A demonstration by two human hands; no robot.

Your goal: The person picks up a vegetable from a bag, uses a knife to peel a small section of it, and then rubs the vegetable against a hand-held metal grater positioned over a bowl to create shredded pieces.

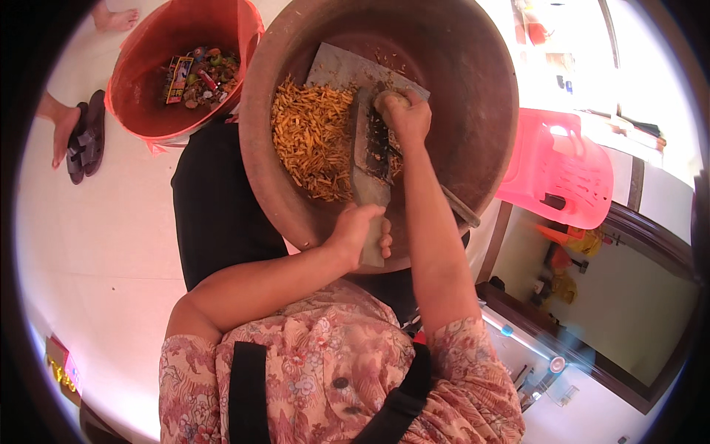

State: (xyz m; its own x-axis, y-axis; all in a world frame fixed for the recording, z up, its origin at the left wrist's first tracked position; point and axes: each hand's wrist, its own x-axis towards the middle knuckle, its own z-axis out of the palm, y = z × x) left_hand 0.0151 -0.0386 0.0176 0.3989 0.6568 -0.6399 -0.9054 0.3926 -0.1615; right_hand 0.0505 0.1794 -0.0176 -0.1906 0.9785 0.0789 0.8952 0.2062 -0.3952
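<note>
My left hand [363,233] is closed around the handle end of a long grater board [370,188], which slants up into a large brown basin [488,111]. My right hand [409,116] grips a pale brown lump [388,101] against the dark grating plate at the board's upper part. A heap of orange-yellow shreds [310,139] lies in the basin, left of the board. Behind the board's upper end, a grey flat slab [338,66] rests inside the basin with crumbs on it. A stick-like handle [460,206] leans over the basin's lower right rim, partly behind my right forearm.
A red bin with a plastic liner [125,94] holding scraps stands at upper left. Another person's bare feet [65,133] and dark sandals [89,136] are on the floor at left. A pink plastic chair [560,166] stands right of the basin.
</note>
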